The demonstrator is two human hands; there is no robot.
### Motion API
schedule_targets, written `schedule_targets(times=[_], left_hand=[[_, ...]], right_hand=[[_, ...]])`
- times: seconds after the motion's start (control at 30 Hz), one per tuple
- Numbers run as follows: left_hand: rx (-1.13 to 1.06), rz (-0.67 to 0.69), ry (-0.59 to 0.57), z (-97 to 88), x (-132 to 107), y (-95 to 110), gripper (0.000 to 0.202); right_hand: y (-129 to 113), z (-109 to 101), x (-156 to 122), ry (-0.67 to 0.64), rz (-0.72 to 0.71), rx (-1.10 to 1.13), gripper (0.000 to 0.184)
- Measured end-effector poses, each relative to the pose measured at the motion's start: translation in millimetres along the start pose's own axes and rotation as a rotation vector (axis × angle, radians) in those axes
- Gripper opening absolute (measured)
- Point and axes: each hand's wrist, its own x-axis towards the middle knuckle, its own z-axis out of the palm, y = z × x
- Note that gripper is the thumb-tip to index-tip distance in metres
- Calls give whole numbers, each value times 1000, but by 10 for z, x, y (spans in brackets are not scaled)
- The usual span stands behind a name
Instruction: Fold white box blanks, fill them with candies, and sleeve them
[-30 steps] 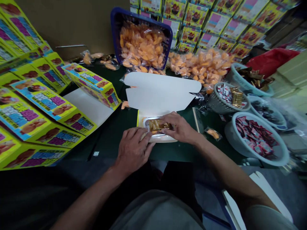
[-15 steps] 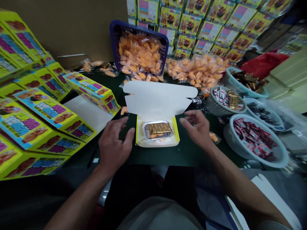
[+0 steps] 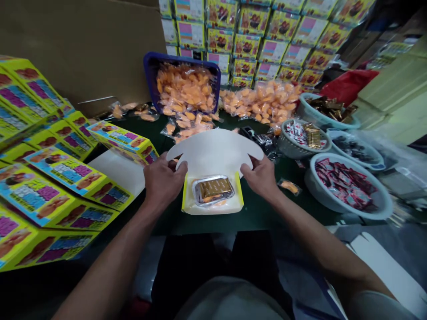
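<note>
A small yellow box [image 3: 212, 205] lies open on the dark green table in front of me. Inside it sits a clear tray [image 3: 213, 191] with gold-wrapped sweets. Its white lid [image 3: 215, 151] is tilted toward me over the box. My left hand [image 3: 163, 180] grips the lid's left side flap. My right hand [image 3: 260, 177] grips the right side flap. Both hands have their fingers closed on the card.
Stacks of printed yellow boxes [image 3: 50, 186] fill the left side. A blue basket [image 3: 182, 84] and a heap of orange packets [image 3: 263, 100] lie behind. Bowls of wrapped sweets [image 3: 343, 186] stand at the right. More boxes are stacked against the back wall [image 3: 267, 40].
My hands left the tray, spread apart, then took hold of the lid's side flaps. The lid has swung from upright toward me over the box.
</note>
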Motion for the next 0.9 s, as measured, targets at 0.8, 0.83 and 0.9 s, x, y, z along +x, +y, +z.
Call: schedule_targets(times=[0.8, 0.83, 0.9], left_hand=[[97, 533, -845, -503, -325, -870, 67], [104, 537, -856, -531, -262, -842, 63], [98, 541, -834, -532, -171, -715, 52]], right_hand=[[283, -574, -701, -761, -377, -233, 110], [261, -635, -654, -811, -354, -214, 108], [188, -747, -542, -903, -303, -128, 102]])
